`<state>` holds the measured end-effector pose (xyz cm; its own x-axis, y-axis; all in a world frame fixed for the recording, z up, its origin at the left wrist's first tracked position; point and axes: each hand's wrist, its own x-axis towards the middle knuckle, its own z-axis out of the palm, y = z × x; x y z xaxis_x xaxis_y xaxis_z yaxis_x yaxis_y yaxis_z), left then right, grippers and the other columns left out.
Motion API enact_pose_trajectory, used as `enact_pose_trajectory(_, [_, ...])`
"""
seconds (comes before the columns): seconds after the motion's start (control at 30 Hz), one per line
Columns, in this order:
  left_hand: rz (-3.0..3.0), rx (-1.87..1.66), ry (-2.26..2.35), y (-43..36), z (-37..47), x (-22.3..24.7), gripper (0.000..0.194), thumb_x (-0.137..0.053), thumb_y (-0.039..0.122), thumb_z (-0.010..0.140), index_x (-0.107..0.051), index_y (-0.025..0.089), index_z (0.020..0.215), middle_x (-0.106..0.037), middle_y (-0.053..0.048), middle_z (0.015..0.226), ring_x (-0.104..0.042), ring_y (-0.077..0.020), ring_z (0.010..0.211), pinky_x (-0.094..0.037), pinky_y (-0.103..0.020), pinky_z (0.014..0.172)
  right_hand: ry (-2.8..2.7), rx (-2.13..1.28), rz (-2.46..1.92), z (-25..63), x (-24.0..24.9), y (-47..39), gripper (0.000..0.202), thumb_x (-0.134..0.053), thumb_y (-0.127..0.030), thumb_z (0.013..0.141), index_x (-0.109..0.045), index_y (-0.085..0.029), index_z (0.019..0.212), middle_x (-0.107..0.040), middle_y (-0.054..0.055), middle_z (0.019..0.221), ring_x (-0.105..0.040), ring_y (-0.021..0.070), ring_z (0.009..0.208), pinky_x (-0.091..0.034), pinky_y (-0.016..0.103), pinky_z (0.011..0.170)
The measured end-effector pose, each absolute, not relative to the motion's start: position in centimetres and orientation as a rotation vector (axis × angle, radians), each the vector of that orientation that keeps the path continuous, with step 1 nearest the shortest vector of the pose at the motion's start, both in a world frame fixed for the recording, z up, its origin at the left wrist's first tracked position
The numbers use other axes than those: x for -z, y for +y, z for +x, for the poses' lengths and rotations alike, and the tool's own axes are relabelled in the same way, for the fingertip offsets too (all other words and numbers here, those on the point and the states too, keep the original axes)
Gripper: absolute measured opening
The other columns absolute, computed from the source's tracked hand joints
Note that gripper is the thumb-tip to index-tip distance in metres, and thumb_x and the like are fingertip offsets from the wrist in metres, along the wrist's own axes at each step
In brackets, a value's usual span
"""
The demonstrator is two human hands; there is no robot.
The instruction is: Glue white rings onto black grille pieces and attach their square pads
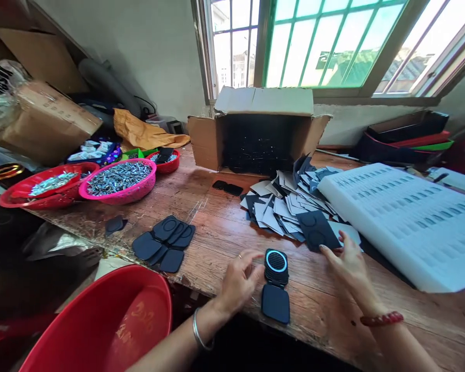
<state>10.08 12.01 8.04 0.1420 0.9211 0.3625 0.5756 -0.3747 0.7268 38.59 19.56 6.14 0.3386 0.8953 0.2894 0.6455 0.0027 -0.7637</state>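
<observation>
A black folding pad (276, 284) lies unfolded near the table's front edge. Its upper half has a pale ring around a ribbed centre, and its lower half is a plain dark square. Just left of it hovers my left hand (240, 281), fingers loosely bent and apart, holding nothing. Further right, my right hand (349, 266) grips the near right edge of a black card (316, 230) with two round outlines, between thumb and fingers. That card rests against a loose heap of grey-and-black cards (273, 209).
Several black folding pads (165, 243) lie at left, above a red basin (139, 315). A pink basket (118, 181) holds small metal parts. An open carton (205, 142) stands at the back; a white foam tray (406, 217) sits on the right.
</observation>
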Motion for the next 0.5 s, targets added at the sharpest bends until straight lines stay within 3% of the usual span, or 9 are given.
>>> enact_pose_trajectory(0.07, [2.071,-1.077,1.528,15.3,8.2,-9.1,0.026,-0.057,0.018,0.093,-0.066,0.018,0.118,-0.072,-0.007,0.117,-0.066,-0.0188,0.111,-0.053,-0.031,0.099,-1.568,-0.092,-1.8,39.1,-5.1,19.5,0.072,-0.053,-0.052,0.075,-0.053,-0.002,0.127,-0.054,0.032,0.128,-0.05,0.0437,0.124,-0.042,0.059,0.1])
enact_pose_trajectory(0.13, [2.113,-1.029,1.627,19.7,6.1,-9.8,0.029,-0.056,0.016,0.093,-0.064,0.017,0.121,-0.068,-0.009,0.124,-0.062,-0.0217,0.118,-0.049,-0.037,0.105,-1.655,-0.023,-1.864,39.2,-4.0,19.1,0.069,-0.046,-0.05,0.081,-0.052,-0.003,0.132,-0.047,0.032,0.138,-0.042,0.0444,0.132,-0.038,0.061,0.103])
enact_pose_trajectory(0.23, [2.176,-0.865,1.801,26.4,3.5,-10.3,0.028,-0.058,0.013,0.092,-0.064,0.013,0.119,-0.064,-0.014,0.127,-0.058,-0.0257,0.123,-0.044,-0.044,0.109,-1.718,0.028,-1.965,38.9,-2.9,18.6,0.064,-0.04,-0.049,0.088,-0.051,-0.006,0.134,-0.047,0.029,0.142,-0.044,0.0429,0.131,-0.039,0.061,0.102])
enact_pose_trajectory(0.3, [2.234,-0.715,1.884,30.0,2.4,-10.4,0.029,-0.062,0.025,0.093,-0.062,0.016,0.121,-0.061,-0.011,0.13,-0.058,-0.027,0.12,-0.048,-0.051,0.103,-1.739,0.085,-1.978,38.5,-2.5,18.4,0.061,-0.037,-0.047,0.092,-0.051,-0.005,0.134,-0.048,0.028,0.142,-0.046,0.041,0.131,-0.039,0.058,0.103])
enact_pose_trajectory(0.5, [2.387,-0.255,1.98,36.7,1.9,-11.1,0.042,-0.063,0.034,0.093,-0.055,0.018,0.131,-0.054,-0.012,0.137,-0.057,-0.0287,0.119,-0.05,-0.052,0.098,-1.788,0.222,-2.02,37.3,-3.2,18.1,0.047,-0.038,-0.036,0.096,-0.057,-0.007,0.128,-0.053,0.025,0.14,-0.046,0.0365,0.132,-0.035,0.052,0.107])
